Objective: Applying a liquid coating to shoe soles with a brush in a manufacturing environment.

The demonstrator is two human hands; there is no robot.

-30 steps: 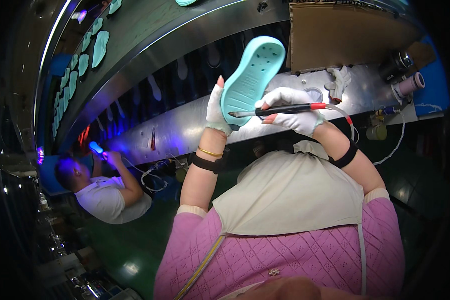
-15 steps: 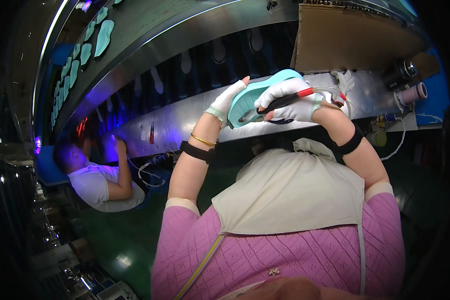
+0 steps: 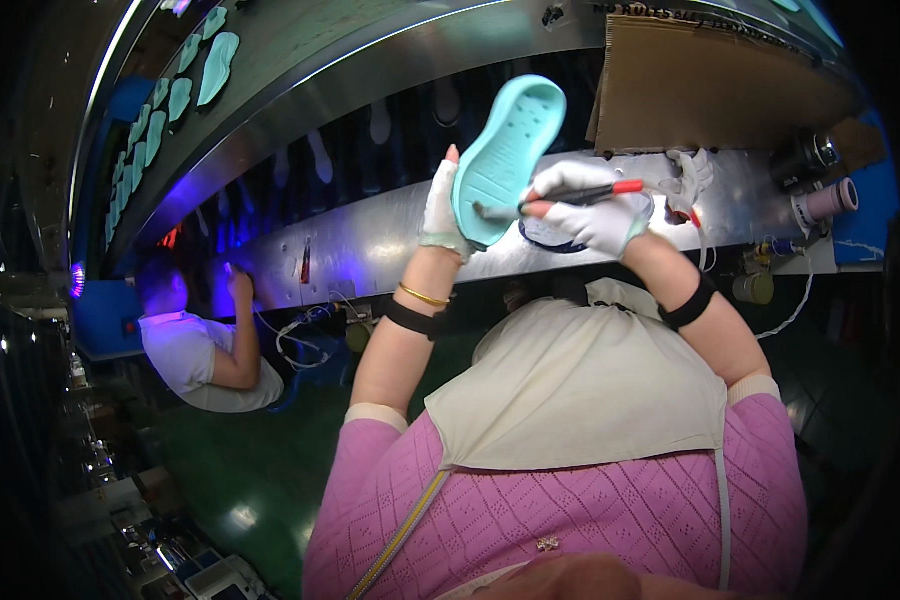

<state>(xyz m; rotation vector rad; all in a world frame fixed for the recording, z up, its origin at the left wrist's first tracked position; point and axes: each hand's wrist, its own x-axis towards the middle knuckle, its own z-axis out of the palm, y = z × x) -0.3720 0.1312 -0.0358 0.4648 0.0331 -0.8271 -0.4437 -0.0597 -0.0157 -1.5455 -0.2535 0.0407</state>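
Observation:
My left hand point(image 3: 444, 205), in a white glove with bare fingertips, grips the left edge of a turquoise shoe sole point(image 3: 515, 135). The sole stands tilted, its toe up and away from me, its hollow ribbed inside facing me. In my right hand point(image 3: 588, 208), gloved likewise, is a brush point(image 3: 602, 190) with a dark handle and a red end that runs into a thin tube. Its bristle tip touches the inside of the sole near the heel. Under my right hand, a dark-rimmed round thing point(image 3: 550, 240) shows in part on the metal bench.
A metal bench point(image 3: 395, 235) runs across. Beyond it, a curved conveyor point(image 3: 280, 110) carries several turquoise soles point(image 3: 217, 70) at far left. A cardboard sheet point(image 3: 710, 90) stands at right, near a crumpled white glove point(image 3: 692, 175) and a pink spool point(image 3: 830, 198). A co-worker point(image 3: 205, 345) sits at left.
The sole has swung from lying slanted to standing more upright, its toe now pointing away. My right hand has dropped slightly, and the brush tip now shows against the inside of the heel.

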